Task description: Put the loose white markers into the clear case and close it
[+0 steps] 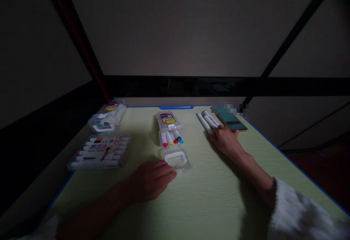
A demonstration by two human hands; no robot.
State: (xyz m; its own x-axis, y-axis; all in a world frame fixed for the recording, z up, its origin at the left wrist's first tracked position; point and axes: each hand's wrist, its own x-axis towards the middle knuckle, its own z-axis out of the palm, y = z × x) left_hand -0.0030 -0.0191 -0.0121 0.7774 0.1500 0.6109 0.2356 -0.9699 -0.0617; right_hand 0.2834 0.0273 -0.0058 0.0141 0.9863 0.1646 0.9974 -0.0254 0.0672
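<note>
"White fuzzy sleeve comes first, low on the right, and out of it my right hand extends over the pale green tabletop."

"What do those fingers have?"

"They lie over the near ends of 2 white-barrelled markers, which point away from me, side by side, their far ends dark. I can't tell whether I'm gripping them or only resting on them; my hand hides that part. Just beside them, to the right, is a smartphone, close to my fingers too."

"And your left?"

"My left hand is loosely curled, fingers close together, right by the near edge of a clear flap lid. Whether they touch it, or pinch anything underneath, I can't tell."

"Which box is that lid on?"

"The clear plastic marker case in the middle, open towards me. Pink, yellow, red, green and blue ends show at its mouth, beyond my left fingertips."

"Anything farther left?"

"2 more: a similar upright-style marker box at the back corner, and nearer me a flat marker set with a printed front, well apart from my right hand."
</note>
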